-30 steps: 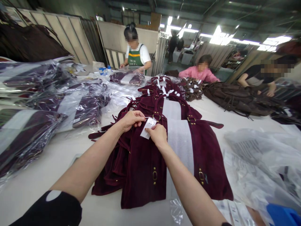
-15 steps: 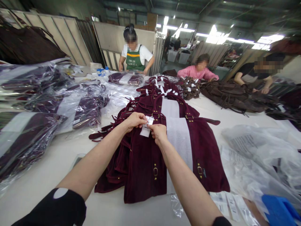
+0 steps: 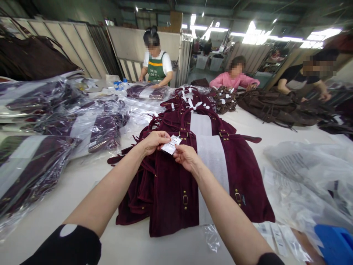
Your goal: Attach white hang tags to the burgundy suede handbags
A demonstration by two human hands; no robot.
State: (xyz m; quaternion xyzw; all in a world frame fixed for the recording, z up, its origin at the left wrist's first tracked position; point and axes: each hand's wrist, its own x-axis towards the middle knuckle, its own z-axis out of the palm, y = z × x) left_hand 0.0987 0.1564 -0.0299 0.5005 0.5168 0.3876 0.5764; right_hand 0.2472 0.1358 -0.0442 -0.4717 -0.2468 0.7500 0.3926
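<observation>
while we look down in the head view, our left hand (image 3: pixel 154 142) and right hand (image 3: pixel 186 156) pinch the tag (image 3: pixel 171 144) near frame centre, above the bag (image 3: pixel 175 187). we judge the step as handling the tag; shifting it calls for light fingertips.

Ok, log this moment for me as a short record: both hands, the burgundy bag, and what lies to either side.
Left hand: pinches white tag at upper left
Right hand: holds that tag near its right edge
Burgundy bag: flat beneath the tag, white strip down its front
Left side: plastic-wrapped bags
Right side: translucent plastic, blue object
</observation>
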